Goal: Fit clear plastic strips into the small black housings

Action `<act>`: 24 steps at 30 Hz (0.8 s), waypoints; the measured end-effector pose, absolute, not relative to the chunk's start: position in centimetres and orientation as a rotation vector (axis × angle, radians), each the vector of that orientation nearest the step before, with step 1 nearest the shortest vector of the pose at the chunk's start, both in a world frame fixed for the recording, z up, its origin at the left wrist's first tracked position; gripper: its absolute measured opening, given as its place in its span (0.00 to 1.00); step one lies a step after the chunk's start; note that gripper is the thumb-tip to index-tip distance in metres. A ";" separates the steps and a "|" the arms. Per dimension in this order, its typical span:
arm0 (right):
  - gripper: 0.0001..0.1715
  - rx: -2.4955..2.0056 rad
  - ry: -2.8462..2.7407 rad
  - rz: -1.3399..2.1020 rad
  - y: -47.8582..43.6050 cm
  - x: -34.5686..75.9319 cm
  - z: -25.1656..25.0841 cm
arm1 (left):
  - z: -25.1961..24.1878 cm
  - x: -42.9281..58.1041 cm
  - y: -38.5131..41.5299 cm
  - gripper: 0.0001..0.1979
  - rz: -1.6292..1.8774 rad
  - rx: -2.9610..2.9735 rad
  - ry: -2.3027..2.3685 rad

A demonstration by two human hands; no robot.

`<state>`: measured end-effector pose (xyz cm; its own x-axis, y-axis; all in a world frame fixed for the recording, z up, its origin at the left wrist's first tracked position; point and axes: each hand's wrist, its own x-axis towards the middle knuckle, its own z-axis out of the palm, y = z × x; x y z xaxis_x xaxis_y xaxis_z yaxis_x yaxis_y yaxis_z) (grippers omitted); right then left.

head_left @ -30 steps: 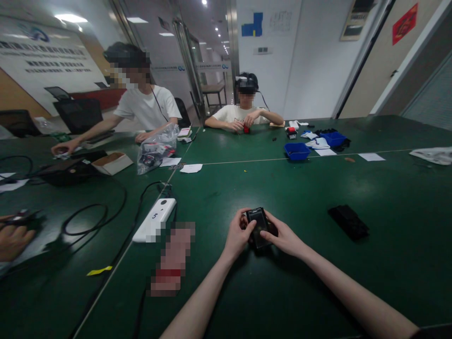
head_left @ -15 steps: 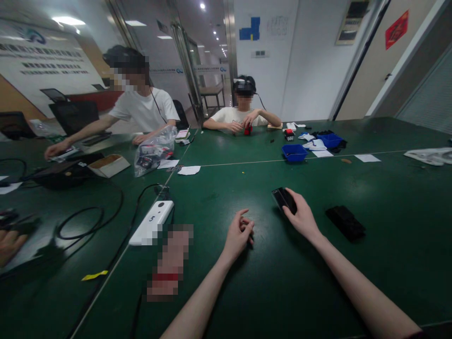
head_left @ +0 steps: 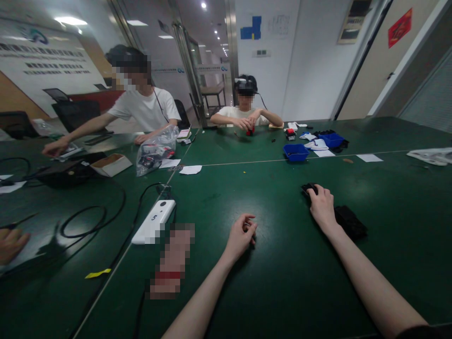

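Note:
My right hand (head_left: 320, 205) reaches out over the green table (head_left: 268, 188) and is closed on a small black device (head_left: 308, 188), whose end shows beyond my fingers. Just right of that hand lies a second flat black object (head_left: 350, 222). My left hand (head_left: 240, 237) rests on the table near the middle, fingers loosely curled, holding nothing.
A white power strip (head_left: 154, 221) with black cables (head_left: 88, 219) lies at the left. Two blue bins (head_left: 295, 151) and papers sit farther back. A plastic bag (head_left: 155, 150) and cardboard box (head_left: 112, 165) stand at left. Two people work across the table; another hand (head_left: 10, 245) shows at the left edge.
Both hands held the black device a second ago. My left hand let go and stayed put; my right hand carried the device to the right, beside the other black object.

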<state>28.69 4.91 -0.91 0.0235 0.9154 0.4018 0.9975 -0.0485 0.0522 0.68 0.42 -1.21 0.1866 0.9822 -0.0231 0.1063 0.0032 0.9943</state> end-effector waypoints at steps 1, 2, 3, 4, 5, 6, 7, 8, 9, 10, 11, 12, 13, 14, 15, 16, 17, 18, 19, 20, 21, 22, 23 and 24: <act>0.25 -2.062 -1.977 -0.477 4.9 28.7 -1.0 | -1.2 0.7 0.4 0.12 1.009 1.358 1.148; 0.25 -2.070 -1.976 -0.472 4.9 28.8 -1.0 | -1.1 0.7 0.4 0.12 1.011 1.357 1.147; 0.26 -2.079 -1.977 -0.470 4.9 28.8 -1.1 | -1.1 0.7 0.3 0.12 1.012 1.356 1.147; 0.26 -2.087 -1.979 -0.469 4.9 28.9 -1.2 | -1.0 0.7 0.3 0.11 1.010 1.357 1.147; 0.26 -2.095 -1.981 -0.469 4.9 28.9 -1.2 | -0.9 0.8 0.3 0.11 1.008 1.357 1.147; 0.26 -2.101 -1.987 -0.469 4.9 28.9 -1.3 | -0.9 0.8 0.3 0.11 1.005 1.357 1.148; 0.26 -2.105 -1.996 -0.472 4.9 28.9 -1.3 | -0.9 0.8 0.3 0.11 1.004 1.357 1.149; 0.25 -2.108 -2.008 -0.476 4.9 28.9 -1.4 | -0.9 0.7 0.3 0.11 1.003 1.357 1.149; 0.24 -2.111 -2.022 -0.481 4.9 28.9 -1.4 | -0.9 0.7 0.3 0.11 1.001 1.358 1.149; 0.23 -2.114 -2.036 -0.484 4.9 28.8 -1.5 | -0.9 0.7 0.3 0.11 1.001 1.361 1.148; 0.23 -2.117 -2.052 -0.486 4.8 28.7 -1.4 | -0.9 0.7 0.3 0.11 1.001 1.365 1.147; 0.23 -2.116 -2.066 -0.487 4.8 28.6 -1.4 | -1.0 0.7 0.3 0.10 0.999 1.370 1.147; 0.24 -2.112 -2.076 -0.490 4.6 28.5 -1.2 | -1.0 0.7 0.3 0.10 0.996 1.375 1.148; 0.25 -2.106 -2.083 -0.495 4.5 28.4 -1.0 | -1.0 0.7 0.3 0.10 0.993 1.379 1.150; 0.25 -2.098 -2.083 -0.504 4.2 28.3 -0.7 | -1.1 0.7 0.3 0.10 0.989 1.382 1.153; 0.24 -2.095 -2.077 -0.513 3.9 28.3 -0.3 | -1.1 0.7 0.3 0.10 0.985 1.385 1.155; 0.24 -2.099 -2.059 -0.522 3.5 28.4 0.1 | -1.1 0.7 0.3 0.10 0.982 1.386 1.156; 0.24 -2.116 -2.030 -0.524 3.0 28.5 0.6 | -1.1 0.7 0.3 0.10 0.981 1.387 1.154; 0.24 -2.148 -1.991 -0.519 2.5 28.8 1.1 | -1.1 0.7 0.3 0.10 0.983 1.388 1.152; 0.25 -2.197 -1.943 -0.504 1.9 29.2 1.5 | -1.1 0.7 0.3 0.10 0.986 1.389 1.148; 0.27 -2.264 -1.889 -0.477 1.4 29.7 2.0 | -1.1 0.7 0.3 0.10 0.990 1.390 1.147; 0.29 -2.343 -1.838 -0.433 0.8 30.3 2.3 | -1.1 0.7 0.3 0.10 0.992 1.392 1.148; 0.32 -2.425 -1.796 -0.370 0.2 30.8 2.5 | -1.1 0.7 0.3 0.10 0.991 1.394 1.149; 0.33 -2.499 -1.766 -0.290 -0.2 31.3 2.6 | -1.1 0.7 0.3 0.10 0.988 1.396 1.151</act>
<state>31.35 -0.24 2.60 0.3228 0.9268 0.1918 0.9396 -0.3382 0.0533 0.69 0.25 -1.07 0.2033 0.9790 -0.0152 0.1334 -0.0123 0.9910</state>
